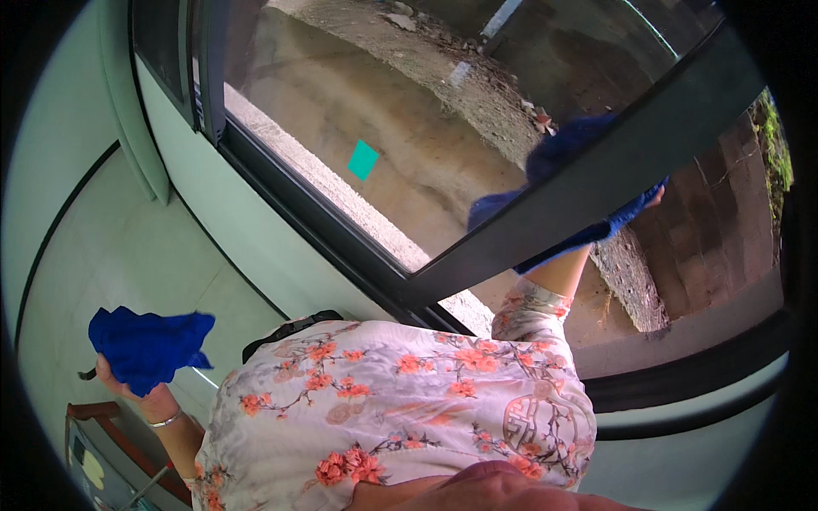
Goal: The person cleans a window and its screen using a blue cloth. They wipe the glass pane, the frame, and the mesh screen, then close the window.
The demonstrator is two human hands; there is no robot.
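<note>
My left hand (137,386), with a bracelet at its wrist, holds a bunched blue cloth (150,345) at the left, away from the window; a small dark curved piece sticks out beside the fingers. My right arm reaches out past the dark frame (543,198) of the sliding window. My right hand (657,197) is mostly hidden behind that frame and a second blue cloth (613,223); only a bit of its fingers shows. Part of this cloth is seen through the window pane (383,115), on its outer side. A green square sticker (363,160) is on the pane.
The dark window track (319,223) runs diagonally above a pale wall (211,185) in front of me. Outside lie a concrete ledge, a strip of gravel (632,281) and brown paving (716,211). A red-and-grey framed object (121,447) stands at the lower left.
</note>
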